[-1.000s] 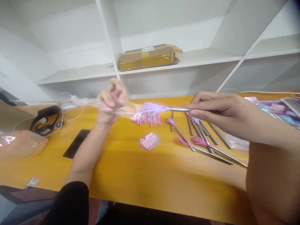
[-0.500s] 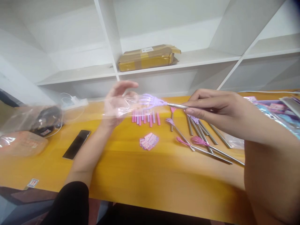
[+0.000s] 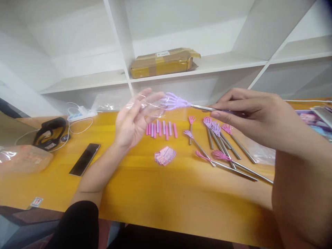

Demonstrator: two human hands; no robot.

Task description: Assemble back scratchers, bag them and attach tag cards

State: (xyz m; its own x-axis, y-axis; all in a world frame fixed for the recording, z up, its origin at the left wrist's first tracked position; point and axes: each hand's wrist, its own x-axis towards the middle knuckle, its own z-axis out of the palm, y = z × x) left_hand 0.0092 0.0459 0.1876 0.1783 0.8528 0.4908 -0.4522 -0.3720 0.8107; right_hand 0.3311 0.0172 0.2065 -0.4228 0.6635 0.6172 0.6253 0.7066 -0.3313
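Note:
A back scratcher (image 3: 177, 102) with a purple hand-shaped head and a metal rod is held level above the table. My right hand (image 3: 243, 116) pinches its rod between thumb and fingers, the far end being hidden by the hand. A clear plastic bag (image 3: 107, 102) stretches from the left across my left hand (image 3: 132, 121), whose curled fingers grip it near the scratcher's head. Thin film appears over the tips of the purple head. On the table below lie several more scratchers, among them a pink-headed one (image 3: 221, 155).
Pink and purple tubes (image 3: 160, 130) lie in a row behind a small pile of printed cards (image 3: 165, 156). A phone (image 3: 85, 159), headphones (image 3: 49, 135) and a power strip (image 3: 82, 114) are at left. A taped parcel (image 3: 164, 63) rests on the shelf.
The clear bag has swung from the lower left up behind my left hand. Both hands and the scratcher have shifted slightly up and right.

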